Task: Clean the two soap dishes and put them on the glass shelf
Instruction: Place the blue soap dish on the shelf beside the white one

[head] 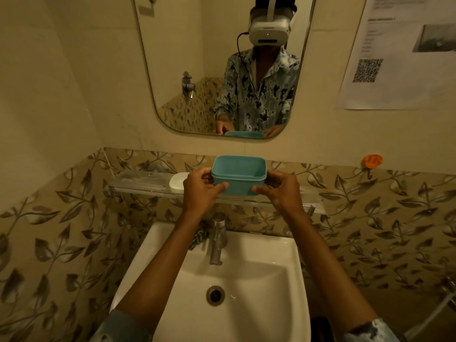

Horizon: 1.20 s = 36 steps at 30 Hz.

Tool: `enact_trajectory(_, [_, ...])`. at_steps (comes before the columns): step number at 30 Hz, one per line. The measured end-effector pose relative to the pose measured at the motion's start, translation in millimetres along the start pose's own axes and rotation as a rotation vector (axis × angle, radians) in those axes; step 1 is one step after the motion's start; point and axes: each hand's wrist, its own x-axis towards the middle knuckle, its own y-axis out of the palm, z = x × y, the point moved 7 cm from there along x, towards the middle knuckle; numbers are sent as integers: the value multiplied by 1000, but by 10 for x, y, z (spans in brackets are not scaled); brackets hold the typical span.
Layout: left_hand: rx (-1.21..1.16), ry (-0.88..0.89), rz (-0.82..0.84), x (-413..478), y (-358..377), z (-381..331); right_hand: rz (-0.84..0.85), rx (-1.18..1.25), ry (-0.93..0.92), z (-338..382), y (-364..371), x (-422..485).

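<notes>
The teal rectangular plastic soap dish [238, 174] sat upright at the clear glass shelf [138, 182], pinched at both ends between the fingers of the left hand [200, 191] and right hand [281, 191]. Both forearms reached forward over the white ceramic sink [246, 280]. A white oval soap dish [178, 181] lay on the shelf just left.

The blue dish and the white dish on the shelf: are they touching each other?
Apart. The head view shows the left hand between the white dish and the blue dish, which both hands hold.
</notes>
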Motion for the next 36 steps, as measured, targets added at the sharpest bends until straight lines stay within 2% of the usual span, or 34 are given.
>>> enact_trajectory(11, [243, 12, -53, -1, 21, 85, 12, 22, 66, -253, 112, 20])
enact_trajectory(24, [281, 132, -41, -56, 57, 52, 10, -76, 96, -331, 125, 51])
enact_trajectory(36, [309, 122, -54, -103, 39, 89, -2, -67, 70, -294, 126, -28])
